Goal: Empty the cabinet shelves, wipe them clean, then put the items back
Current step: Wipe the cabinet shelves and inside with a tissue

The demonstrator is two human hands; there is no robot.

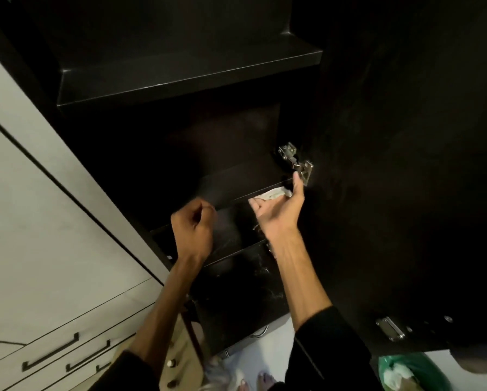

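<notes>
- Dark cabinet point(236, 38) interior is filling most of the view, with its door point(406, 165) standing open to the right and pale drawers point(53, 320) with dark bar handles sitting to the left.
- An upper shelf point(186, 77) is lying bare under dim light, and a lower shelf point(236, 184) is running below it at hand height.
- Right hand point(279, 210) is reaching to the front edge of the lower shelf, palm turned up, its fingers curling round a pale cloth point(273, 193) and pressing it against the shelf edge near the right wall.
- A metal hinge point(296, 162) is gleaming just above that hand, with the thumb rising close to it.
- Left hand point(193, 230) is hanging in front of the shelf to the left, fingers curled into a loose fist; whether it is holding anything I cannot tell.
- Both forearms are showing bare above dark sleeves.
- A green bag point(409, 371) with white scraps is sitting on the floor at lower right.
</notes>
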